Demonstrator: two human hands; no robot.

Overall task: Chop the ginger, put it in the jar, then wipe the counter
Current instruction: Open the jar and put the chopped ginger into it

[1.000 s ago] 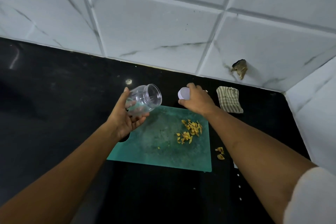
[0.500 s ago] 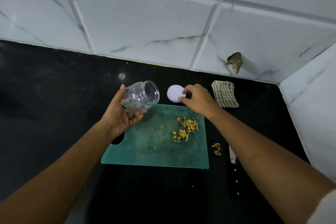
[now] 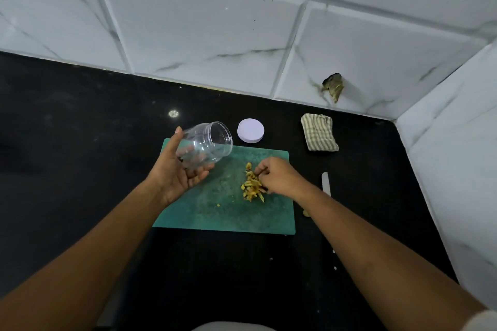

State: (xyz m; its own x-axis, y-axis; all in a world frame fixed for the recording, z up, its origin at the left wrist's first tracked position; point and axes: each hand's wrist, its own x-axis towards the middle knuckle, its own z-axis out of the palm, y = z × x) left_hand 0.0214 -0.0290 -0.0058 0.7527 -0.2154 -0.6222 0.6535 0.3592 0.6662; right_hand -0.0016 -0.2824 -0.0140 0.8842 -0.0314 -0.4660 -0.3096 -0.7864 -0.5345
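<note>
1. Along the back edge of the black counter (image 3: pixel 80 169) rise glossy white wall tiles with grey marble veins (image 3: pixel 204 29).
2. A ragged brown-green patch (image 3: pixel 333 86) sits on a tile above the back right corner.
3. A white tiled side wall (image 3: pixel 457 142) runs along the right edge.

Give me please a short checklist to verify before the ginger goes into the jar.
1. Jar open, lid off and lying on the counter: ok.
2. Left hand grips the jar, tilted with its mouth to the right: ok.
3. Chopped ginger gathered in one pile on the cutting board: ok.
4. All ginger on the board: not ok; a stray piece lies on the counter by the board's right edge.
5. Right hand has pinched pieces: cannot tell; its fingers are curled at the pile.
6. Knife apart from both hands: ok.
</note>
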